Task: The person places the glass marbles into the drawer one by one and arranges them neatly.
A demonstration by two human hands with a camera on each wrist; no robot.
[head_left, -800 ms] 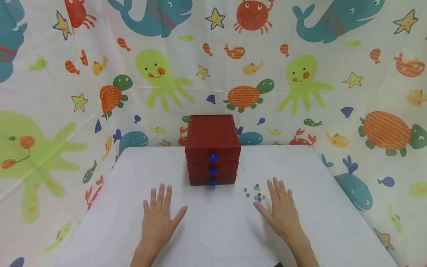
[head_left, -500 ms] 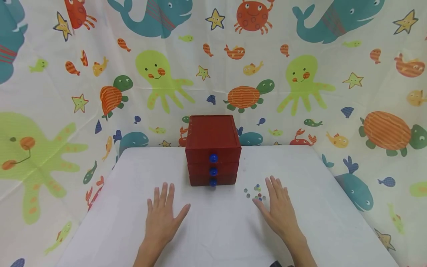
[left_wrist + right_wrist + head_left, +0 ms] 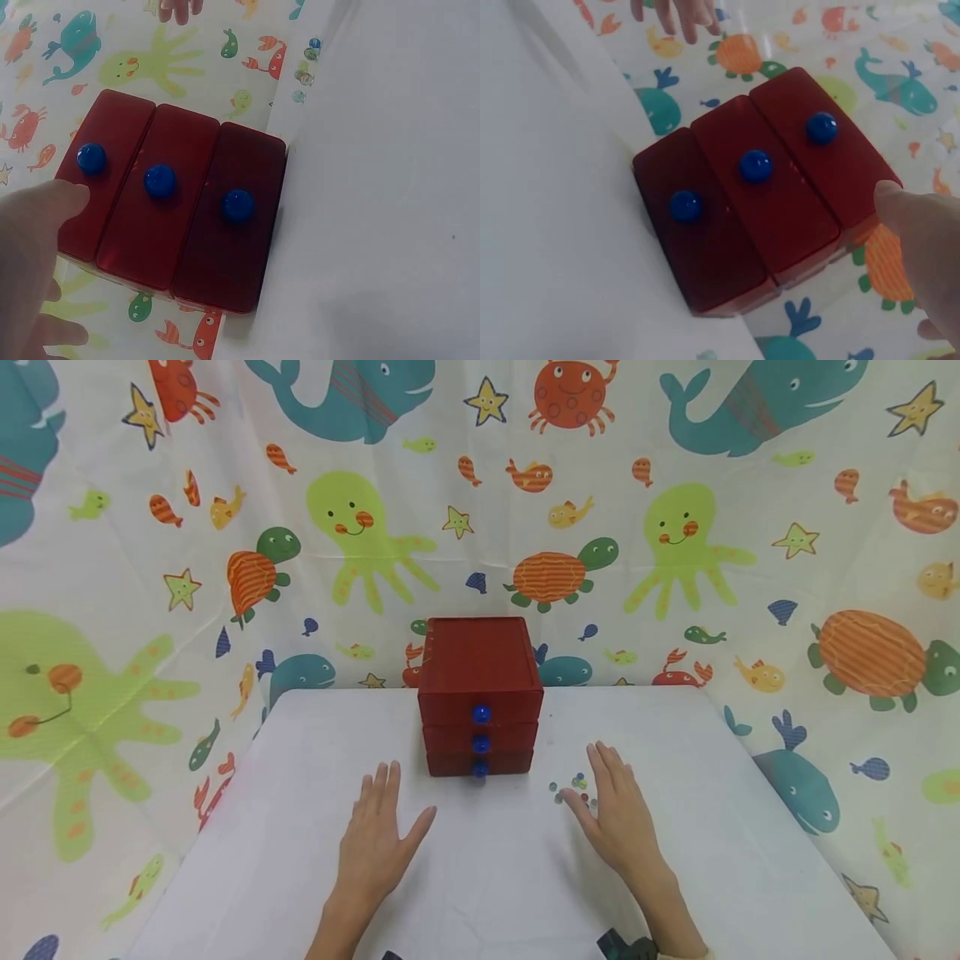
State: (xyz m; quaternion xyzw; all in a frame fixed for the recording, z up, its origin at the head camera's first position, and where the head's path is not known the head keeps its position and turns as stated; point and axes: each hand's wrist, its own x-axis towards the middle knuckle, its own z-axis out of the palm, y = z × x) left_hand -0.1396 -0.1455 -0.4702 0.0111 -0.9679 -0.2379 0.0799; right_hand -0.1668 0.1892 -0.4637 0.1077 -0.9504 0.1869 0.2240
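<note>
A small red chest (image 3: 480, 660) with three stacked drawers stands at the far middle of the table, each drawer front bearing a round blue knob (image 3: 482, 714). All its drawers are pushed in. My left hand (image 3: 373, 852) is held over the table in front of the chest and to its left, fingers straight, thumb spread, holding nothing. On the other side my right hand (image 3: 621, 818) is likewise straight-fingered and holds nothing. Its thumb overlaps a cluster of small glass marbles (image 3: 580, 782), hiding some. The left wrist view also shows marbles (image 3: 304, 75) beyond the chest.
A white cloth (image 3: 495, 877) covers the table. Behind and at both sides hangs a curtain (image 3: 480, 527) printed with sea animals, close behind the chest. A dark wrist device (image 3: 628, 945) shows by my right forearm.
Both hands have moved forward and inward, the left going right and the right going left. My right thumb now covers part of the marbles. The chest and marbles stay put.
</note>
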